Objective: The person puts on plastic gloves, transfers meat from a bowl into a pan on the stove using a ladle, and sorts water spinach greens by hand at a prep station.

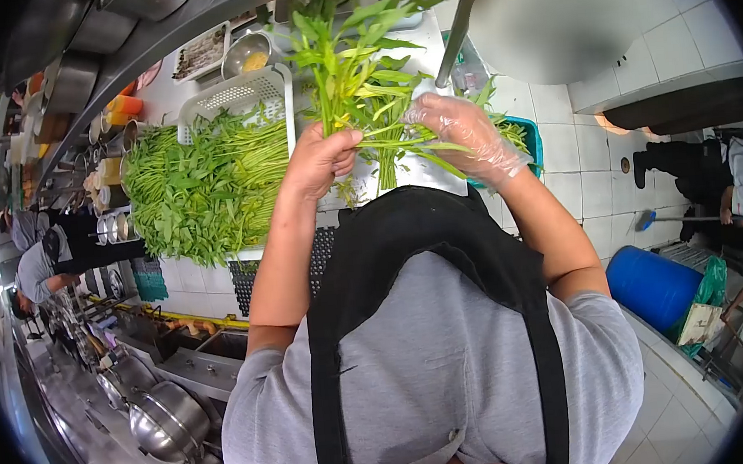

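Observation:
My left hand [322,159], bare, is closed around stems of leafy water spinach [328,74] that rise upright above the thumb. Several thin stems run from its grip to the right, toward my right hand [464,133]. That hand wears a clear plastic glove, and its fingers are pinched among the leaves and stems; the fingertips are partly hidden. Between the hands, more stems lie on the white work surface [436,166]. Left of my left hand, a white perforated basket [290,107] stands beside a broad heap of water spinach [206,184].
A teal tub [532,145] with greens stands right of the table, near a metal post [460,29]. A metal bowl [248,54] sits at the back. A blue barrel [650,284] lies on the floor at right. Other people [42,258] are at both sides.

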A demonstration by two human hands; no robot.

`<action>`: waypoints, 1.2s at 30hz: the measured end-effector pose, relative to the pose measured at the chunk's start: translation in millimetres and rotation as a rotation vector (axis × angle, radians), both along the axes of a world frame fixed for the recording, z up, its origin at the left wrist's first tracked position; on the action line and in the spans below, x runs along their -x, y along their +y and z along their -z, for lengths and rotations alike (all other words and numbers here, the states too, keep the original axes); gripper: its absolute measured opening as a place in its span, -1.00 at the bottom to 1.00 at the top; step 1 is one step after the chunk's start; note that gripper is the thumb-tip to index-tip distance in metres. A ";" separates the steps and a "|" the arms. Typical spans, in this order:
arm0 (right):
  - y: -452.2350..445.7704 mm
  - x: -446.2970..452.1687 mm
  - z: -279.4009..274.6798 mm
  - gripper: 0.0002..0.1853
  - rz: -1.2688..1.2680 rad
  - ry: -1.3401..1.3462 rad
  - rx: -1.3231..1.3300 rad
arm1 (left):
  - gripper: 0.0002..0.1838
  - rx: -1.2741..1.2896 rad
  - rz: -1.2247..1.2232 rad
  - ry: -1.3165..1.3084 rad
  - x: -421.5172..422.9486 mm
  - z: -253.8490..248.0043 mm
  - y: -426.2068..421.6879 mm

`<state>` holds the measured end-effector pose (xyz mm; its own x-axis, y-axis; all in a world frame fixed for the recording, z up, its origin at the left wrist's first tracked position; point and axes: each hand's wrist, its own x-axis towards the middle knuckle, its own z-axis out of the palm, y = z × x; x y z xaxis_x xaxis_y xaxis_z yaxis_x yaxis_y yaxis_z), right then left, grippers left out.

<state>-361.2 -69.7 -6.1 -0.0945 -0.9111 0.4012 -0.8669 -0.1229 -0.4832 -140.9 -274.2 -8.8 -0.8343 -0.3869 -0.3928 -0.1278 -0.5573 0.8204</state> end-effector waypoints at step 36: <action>99.5 62.7 126.9 -0.57 1.026 -0.282 -0.660 | -0.66 0.462 -0.175 -0.282 -10.8 65.6 -5.3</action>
<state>-423.9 29.8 -133.1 -0.8872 -0.3857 -0.2531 -0.2755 0.8831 -0.3798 -130.1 -279.5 -74.4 -0.6300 -0.6944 -0.3478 -0.3150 -0.1808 0.9317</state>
